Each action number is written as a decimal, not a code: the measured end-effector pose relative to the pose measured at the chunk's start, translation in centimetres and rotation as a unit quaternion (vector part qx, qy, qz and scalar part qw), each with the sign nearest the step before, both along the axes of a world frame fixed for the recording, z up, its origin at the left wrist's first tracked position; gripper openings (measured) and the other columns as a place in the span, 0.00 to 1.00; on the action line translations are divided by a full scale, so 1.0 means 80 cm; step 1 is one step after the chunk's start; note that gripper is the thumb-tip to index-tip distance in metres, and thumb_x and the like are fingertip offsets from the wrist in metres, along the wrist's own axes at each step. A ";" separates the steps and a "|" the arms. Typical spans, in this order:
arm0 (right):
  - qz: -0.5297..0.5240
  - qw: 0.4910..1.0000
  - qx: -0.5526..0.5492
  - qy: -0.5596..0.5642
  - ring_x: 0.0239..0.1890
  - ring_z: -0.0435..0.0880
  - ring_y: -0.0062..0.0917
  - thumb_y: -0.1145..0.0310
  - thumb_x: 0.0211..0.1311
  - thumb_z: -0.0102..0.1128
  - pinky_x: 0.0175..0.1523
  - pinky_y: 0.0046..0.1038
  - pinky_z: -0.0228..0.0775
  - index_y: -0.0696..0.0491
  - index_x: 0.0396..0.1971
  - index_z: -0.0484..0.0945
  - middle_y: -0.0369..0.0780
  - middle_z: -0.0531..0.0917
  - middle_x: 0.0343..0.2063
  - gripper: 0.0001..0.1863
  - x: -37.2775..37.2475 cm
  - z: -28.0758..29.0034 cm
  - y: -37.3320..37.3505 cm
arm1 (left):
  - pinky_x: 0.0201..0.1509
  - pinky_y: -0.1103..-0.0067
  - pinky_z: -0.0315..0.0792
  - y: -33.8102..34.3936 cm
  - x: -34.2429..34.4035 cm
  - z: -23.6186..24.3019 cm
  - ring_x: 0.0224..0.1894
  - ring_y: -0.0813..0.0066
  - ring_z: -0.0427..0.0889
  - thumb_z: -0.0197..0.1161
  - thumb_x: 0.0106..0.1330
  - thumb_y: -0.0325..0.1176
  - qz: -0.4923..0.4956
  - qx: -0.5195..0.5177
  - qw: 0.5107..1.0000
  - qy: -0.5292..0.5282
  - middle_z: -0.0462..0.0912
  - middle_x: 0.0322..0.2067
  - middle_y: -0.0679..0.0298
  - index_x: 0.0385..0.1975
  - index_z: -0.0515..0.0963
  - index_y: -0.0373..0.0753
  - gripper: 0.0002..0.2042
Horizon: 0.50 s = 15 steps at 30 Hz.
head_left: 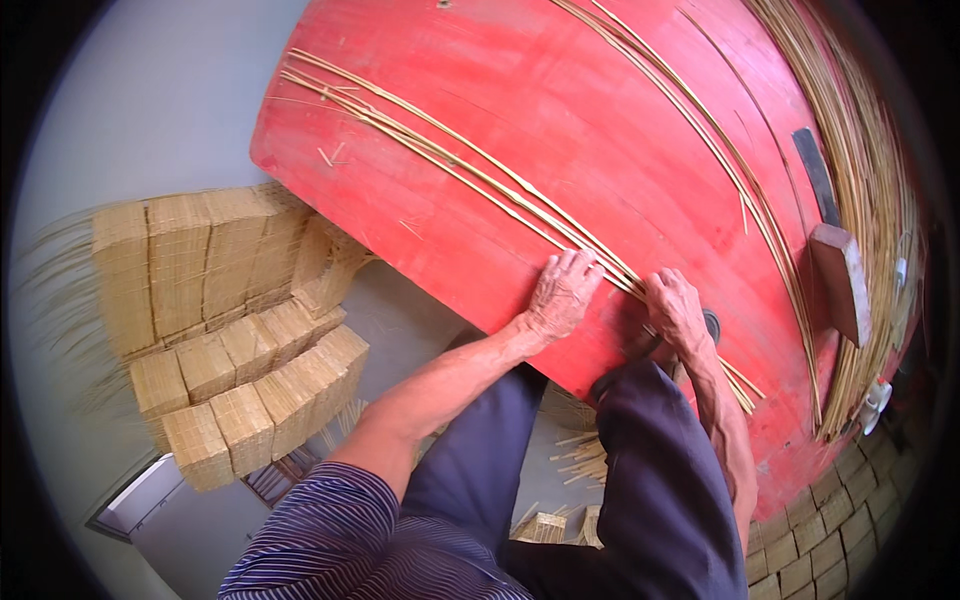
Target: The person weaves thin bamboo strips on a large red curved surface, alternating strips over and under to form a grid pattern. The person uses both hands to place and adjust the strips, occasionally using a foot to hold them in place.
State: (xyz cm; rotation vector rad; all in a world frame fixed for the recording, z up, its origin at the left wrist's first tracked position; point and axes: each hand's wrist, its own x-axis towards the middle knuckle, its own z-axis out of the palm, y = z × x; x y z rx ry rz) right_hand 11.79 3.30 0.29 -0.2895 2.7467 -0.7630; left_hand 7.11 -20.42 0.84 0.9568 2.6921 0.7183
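Observation:
A few long, thin bamboo strips [430, 152] with visible nodes lie slantwise across the red board [560, 90]. They run from its far left down to my hands. My left hand [562, 295] bends over these strips, its fingertips closed on them. Just to its right, my right hand [676, 310] has its fingers curled round the strips, thumb side hidden. Beyond that hand, strip ends [742, 385] stick out toward the near right edge. A dark round object [711, 326] sits partly behind my right wrist.
More strips [720, 160] and a thick bundle [850, 120] lie along the board's right. A dark flat bar [817, 175], a brownish block [840, 285] and a small white bottle [875, 405] rest there. Stacked straw-coloured bundles [240, 350] stand at left. Cut pieces [583, 458] lie below the board.

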 end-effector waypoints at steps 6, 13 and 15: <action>0.020 0.999 -0.011 -0.026 0.36 0.77 0.46 0.75 0.55 0.53 0.38 0.46 0.72 0.58 0.27 0.70 0.49 0.75 0.29 0.02 -0.009 0.008 0.007 | 0.47 0.62 0.70 0.003 -0.007 0.000 0.46 0.56 0.74 0.63 0.60 0.29 -0.023 -0.005 1.000 -0.012 0.74 0.42 0.57 0.44 0.74 0.37 0.12; 0.004 0.998 -0.064 -0.021 0.34 0.78 0.46 0.76 0.53 0.54 0.35 0.45 0.70 0.57 0.24 0.70 0.48 0.75 0.25 0.03 -0.017 -0.001 0.024 | 0.43 0.63 0.71 0.007 -0.019 -0.018 0.42 0.56 0.74 0.64 0.59 0.28 -0.012 0.088 0.996 -0.023 0.73 0.38 0.55 0.47 0.73 0.37 0.16; -0.002 0.998 -0.066 -0.006 0.34 0.78 0.46 0.76 0.53 0.54 0.35 0.45 0.70 0.56 0.24 0.70 0.47 0.76 0.25 0.03 -0.020 -0.002 0.024 | 0.43 0.63 0.71 0.006 -0.017 -0.018 0.42 0.56 0.74 0.65 0.58 0.27 -0.013 0.104 0.994 -0.021 0.73 0.38 0.56 0.47 0.74 0.38 0.16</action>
